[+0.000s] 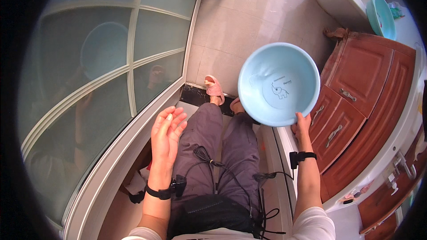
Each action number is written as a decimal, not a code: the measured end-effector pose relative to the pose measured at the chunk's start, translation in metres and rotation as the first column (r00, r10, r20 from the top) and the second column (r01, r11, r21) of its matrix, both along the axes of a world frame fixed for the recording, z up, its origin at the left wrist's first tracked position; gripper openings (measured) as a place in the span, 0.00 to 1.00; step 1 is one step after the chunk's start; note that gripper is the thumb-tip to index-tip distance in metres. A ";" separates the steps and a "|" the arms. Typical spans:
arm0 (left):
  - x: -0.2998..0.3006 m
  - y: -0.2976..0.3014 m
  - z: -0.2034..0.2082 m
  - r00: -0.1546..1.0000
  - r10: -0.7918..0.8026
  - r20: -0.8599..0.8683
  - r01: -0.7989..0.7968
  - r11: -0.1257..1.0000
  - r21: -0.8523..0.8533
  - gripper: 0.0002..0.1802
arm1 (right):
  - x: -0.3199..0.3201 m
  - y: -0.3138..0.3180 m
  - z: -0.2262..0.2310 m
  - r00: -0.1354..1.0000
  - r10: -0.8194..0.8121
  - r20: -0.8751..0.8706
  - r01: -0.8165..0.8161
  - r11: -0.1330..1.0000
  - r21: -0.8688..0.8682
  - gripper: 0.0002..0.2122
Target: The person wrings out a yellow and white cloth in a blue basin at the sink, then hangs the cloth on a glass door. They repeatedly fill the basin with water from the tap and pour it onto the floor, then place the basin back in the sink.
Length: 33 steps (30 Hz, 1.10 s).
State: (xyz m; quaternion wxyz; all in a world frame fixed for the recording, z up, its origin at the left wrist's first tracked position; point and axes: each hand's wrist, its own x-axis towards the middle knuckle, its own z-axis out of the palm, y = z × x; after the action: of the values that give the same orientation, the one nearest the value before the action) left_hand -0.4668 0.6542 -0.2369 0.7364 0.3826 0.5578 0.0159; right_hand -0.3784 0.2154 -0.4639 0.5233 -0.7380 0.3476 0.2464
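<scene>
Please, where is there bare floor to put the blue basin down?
Bare tiled floor shows beyond the pink slipper, between the glass panels and the blue basin. It is crowded near the right hand: the basin and wooden cabinet nearly meet in view.

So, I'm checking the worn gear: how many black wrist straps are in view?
2: left strap on the wrist below the open left hand; right strap on the wrist below the right hand, gripping the blue basin.
</scene>
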 end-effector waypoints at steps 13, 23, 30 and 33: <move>-0.031 0.011 -0.006 0.987 0.158 -0.014 -0.158 0.987 -0.032 0.14 | 0.035 0.127 -0.051 0.665 0.707 -0.243 -0.734 0.557 -0.389 0.36; -0.047 0.025 -0.013 0.977 0.207 -0.044 -0.207 0.978 0.001 0.13 | 0.060 0.221 -0.096 0.950 0.307 -0.052 -0.311 0.947 -0.081 0.25; -0.040 0.019 -0.012 0.980 0.200 -0.014 -0.200 0.979 -0.028 0.13 | 0.083 0.207 -0.072 0.978 -0.182 -0.098 0.207 0.893 0.400 0.17; -0.036 0.017 -0.009 0.983 0.185 0.008 -0.185 0.982 -0.043 0.14 | 0.090 0.189 -0.052 0.978 -0.203 -0.048 0.203 0.871 0.447 0.17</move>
State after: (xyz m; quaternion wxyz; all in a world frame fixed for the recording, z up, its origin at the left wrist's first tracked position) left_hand -0.5023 0.6716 -0.2461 0.7431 0.3132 0.5865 0.0749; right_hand -0.2884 0.4040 -0.5163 0.7025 -0.5564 0.3566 0.2640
